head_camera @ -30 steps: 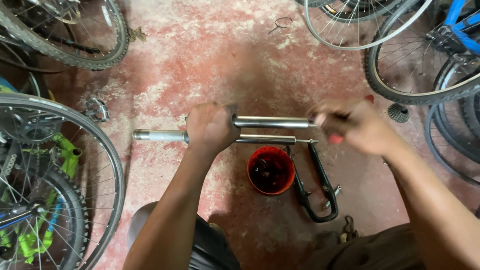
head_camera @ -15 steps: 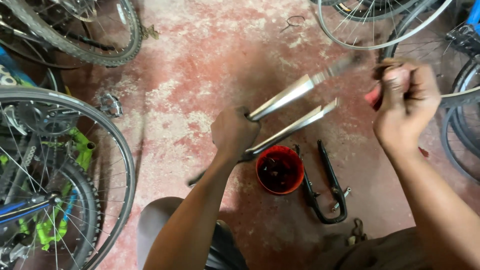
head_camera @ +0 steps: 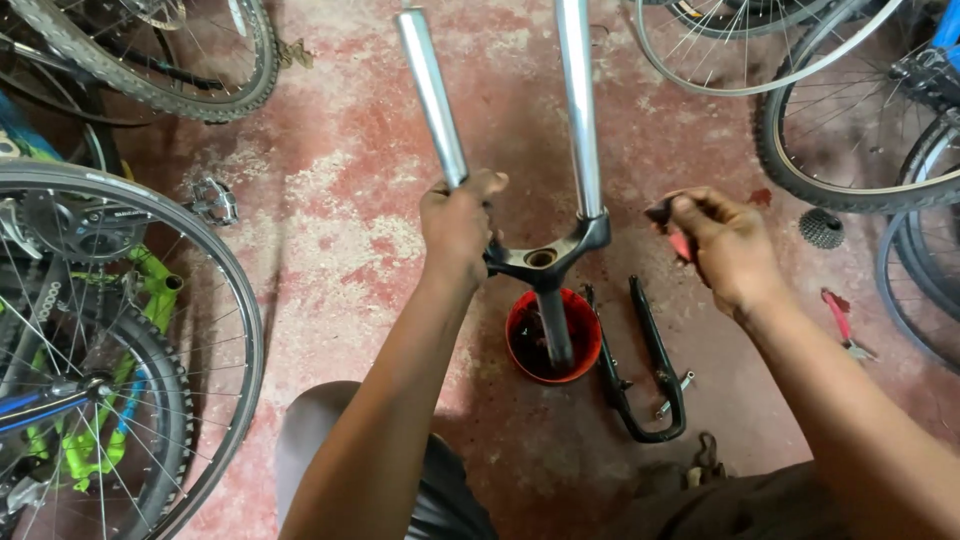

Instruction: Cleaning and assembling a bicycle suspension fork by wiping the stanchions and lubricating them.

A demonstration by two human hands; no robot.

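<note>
My left hand (head_camera: 458,228) grips the left leg of a silver bicycle fork (head_camera: 577,110), just above its dark crown. The fork stands upside down, legs pointing up and away, with its steerer tube reaching down into a small red tub (head_camera: 590,340) on the floor. My right hand (head_camera: 722,240) hovers to the right of the fork crown, fingers closed on a small dark and red object (head_camera: 672,230) that is mostly hidden.
A black fork (head_camera: 650,370) lies on the red concrete floor right of the tub. Bicycle wheels crowd the left side (head_camera: 215,300) and the top right (head_camera: 800,170). A pedal (head_camera: 213,202), a cassette cog (head_camera: 822,228) and a red-handled tool (head_camera: 838,315) lie about.
The fork swung from lying crosswise to standing upright, its steerer now dipped in the red tub. My right hand let go of the fork legs and came down beside the crown.
</note>
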